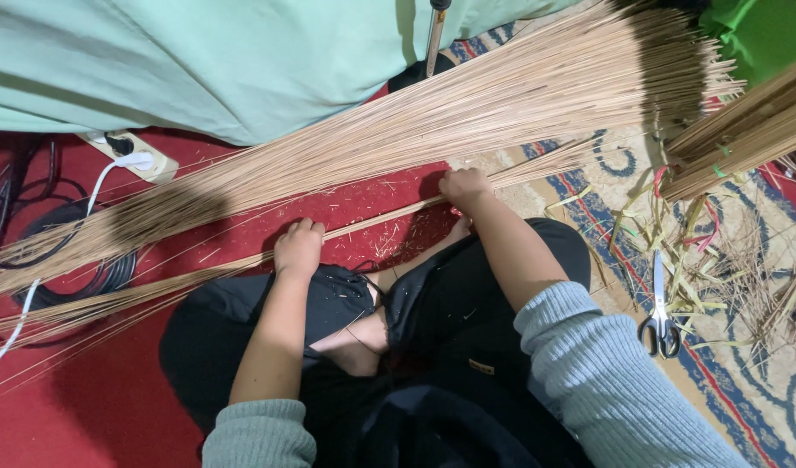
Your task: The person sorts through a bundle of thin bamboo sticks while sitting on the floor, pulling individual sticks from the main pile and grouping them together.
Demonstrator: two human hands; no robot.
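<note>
Grey knitted sleeves sit nearest me at the bottom of the view, with black-clad crossed legs just beyond them on the red carpet (112,407). From there my left hand (298,249) reaches forward, forearm nearly straight, knuckles up, and rests on a thin bundle of sticks (242,260) that runs from the near left up toward the far right. Its fingers are curled down over the bundle, pressed together; I think they are gripping it, though the fingertips are hidden. My right hand (465,187) is farther along the same bundle, arm bent at the elbow and angled leftward, fingers closed around the sticks in a loose fist. Just beyond both hands lies a much thicker sheaf of long sticks (433,121), fanning out to the far right. Scissors (661,312) lie on the patterned rug at right among scraps. A power strip (129,154) sits far left.
</note>
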